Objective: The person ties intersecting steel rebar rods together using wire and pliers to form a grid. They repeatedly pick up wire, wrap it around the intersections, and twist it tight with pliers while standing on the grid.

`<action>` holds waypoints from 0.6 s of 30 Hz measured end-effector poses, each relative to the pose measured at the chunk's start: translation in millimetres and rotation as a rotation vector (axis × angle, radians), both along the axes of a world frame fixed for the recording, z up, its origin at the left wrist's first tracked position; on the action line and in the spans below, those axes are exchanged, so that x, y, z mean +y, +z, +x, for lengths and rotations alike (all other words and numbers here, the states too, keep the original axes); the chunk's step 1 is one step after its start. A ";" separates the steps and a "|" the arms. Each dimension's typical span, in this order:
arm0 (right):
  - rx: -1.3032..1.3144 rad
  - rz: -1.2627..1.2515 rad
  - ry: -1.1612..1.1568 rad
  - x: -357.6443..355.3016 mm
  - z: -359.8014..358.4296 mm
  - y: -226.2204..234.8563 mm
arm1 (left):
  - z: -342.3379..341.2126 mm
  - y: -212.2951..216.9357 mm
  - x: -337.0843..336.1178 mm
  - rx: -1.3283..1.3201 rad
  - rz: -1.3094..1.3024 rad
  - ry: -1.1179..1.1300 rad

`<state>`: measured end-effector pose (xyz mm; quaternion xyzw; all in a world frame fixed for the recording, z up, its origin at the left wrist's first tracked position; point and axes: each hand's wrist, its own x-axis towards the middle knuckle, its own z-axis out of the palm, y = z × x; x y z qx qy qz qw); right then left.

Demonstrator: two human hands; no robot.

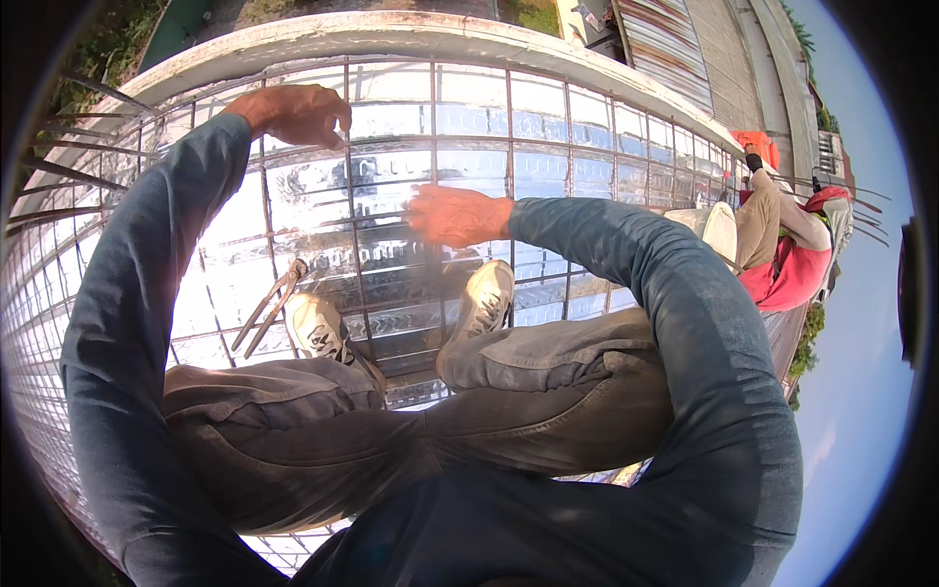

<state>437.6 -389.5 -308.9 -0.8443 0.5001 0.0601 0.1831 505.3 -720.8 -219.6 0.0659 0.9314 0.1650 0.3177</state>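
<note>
A grid of thin steel reinforcing bars [510, 161] lies over shiny reflective sheeting [391, 176]. At the far left, my left hand [298, 114] hangs over the grid with its fingers curled by a bar; whatever may be in them is hidden. Nearer the middle, my right hand [455, 215] is above the mesh, its fingers stretched leftward and slightly apart, the tips blurred by motion. No held thing shows in it. A pair of rusty pincers [272, 305] rests on the grid beside my left shoe [318, 328], handles parted.
My right shoe [487, 298] also stands on the mesh. A pale concrete edge [391, 34] runs along the far side. Bar ends [73, 176] stick out at the left. Another person in a red top [782, 274] crouches at the right, near an orange object [755, 149].
</note>
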 end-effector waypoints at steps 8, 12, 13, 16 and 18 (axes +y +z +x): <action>-0.119 0.259 -0.320 9.0 -14.2 15.3 | -35.4 -8.4 26.9 -0.012 0.183 -0.070; -0.088 0.191 -0.043 -0.3 -22.8 20.6 | -15.5 -30.0 9.4 -0.017 0.216 -0.056; -0.110 0.159 -0.030 0.6 -22.1 25.9 | -10.7 -22.6 6.8 -0.014 0.189 -0.078; -0.113 0.297 -0.093 7.0 -31.5 6.9 | -3.0 -20.8 -11.5 0.175 0.130 -0.101; -0.202 0.304 -0.284 24.8 -36.2 -3.2 | -6.4 -38.7 -32.1 0.305 0.118 -0.084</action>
